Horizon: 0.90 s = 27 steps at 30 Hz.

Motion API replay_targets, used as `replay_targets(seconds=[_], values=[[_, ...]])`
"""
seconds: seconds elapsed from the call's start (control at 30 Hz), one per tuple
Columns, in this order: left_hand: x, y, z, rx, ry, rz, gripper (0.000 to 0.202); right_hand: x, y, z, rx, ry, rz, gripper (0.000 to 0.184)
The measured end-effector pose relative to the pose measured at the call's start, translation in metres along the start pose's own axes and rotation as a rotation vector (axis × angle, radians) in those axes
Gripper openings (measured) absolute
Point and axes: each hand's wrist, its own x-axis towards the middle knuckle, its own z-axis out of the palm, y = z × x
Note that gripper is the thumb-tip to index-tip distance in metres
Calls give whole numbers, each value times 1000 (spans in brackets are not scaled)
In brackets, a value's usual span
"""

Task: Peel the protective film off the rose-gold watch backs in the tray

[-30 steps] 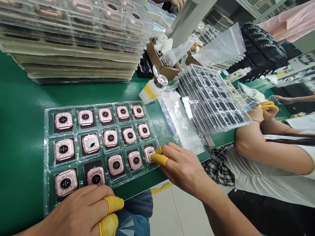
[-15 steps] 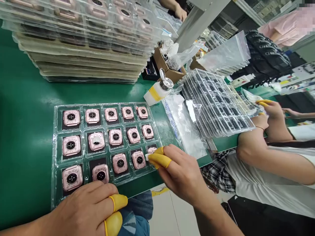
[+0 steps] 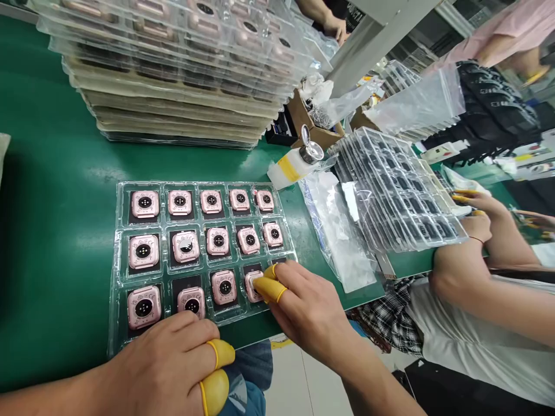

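A clear plastic tray holds rows of pink watch cases, their backs up with round black sensors. My right hand, in yellow finger cots, is at the tray's front right. Its pinched fingertips press on a front-row watch case, partly covering it. The small white wad seen there earlier is now hidden by the fingers. Along the front left edge of the tray rests my left hand, also wearing yellow finger cots. Its thumb and index finger are apart, with nothing seen between them; the far fingertips are hidden.
A tall stack of filled trays stands behind. A white bottle with a raised metal lid is at the tray's back right corner. Plastic bags and another tray stack lie rightward, beside a co-worker's arm.
My right hand has moved left across the tray, from the corner watch case onto its neighbour. The white wad has gone out of sight. My left hand stays at the edge; the view has shifted.
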Motion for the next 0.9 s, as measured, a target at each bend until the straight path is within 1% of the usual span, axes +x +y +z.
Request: replay_targets(seconds=[0.13,0.23,0.33,0.47,0.57,0.63,0.7,0.8,0.9], values=[[2,1,1,1,-4,23,24,-4,-1,-1,2,-19,-17,17],[3,2,3,24,19,30,29,-2,0,-1,-10,1,-5,16],[3,2,7,94,36,78,33,6,-2,1,15,38,-13,17],[-1,0,13,206,63,174,38,23,-15,8,46,106,-38,18],[-4,-1,14,238,92,174,43,33,-26,16,43,81,-67,20],[-5,-1,14,250,97,165,44,36,-30,19,39,51,-82,22],[-7,-1,14,269,86,155,41,34,-29,18,42,13,-95,24],[-10,-2,16,302,72,140,29,31,-25,14,49,-42,-109,23],[-12,-2,17,323,46,122,22,30,-25,14,45,-25,-95,20]])
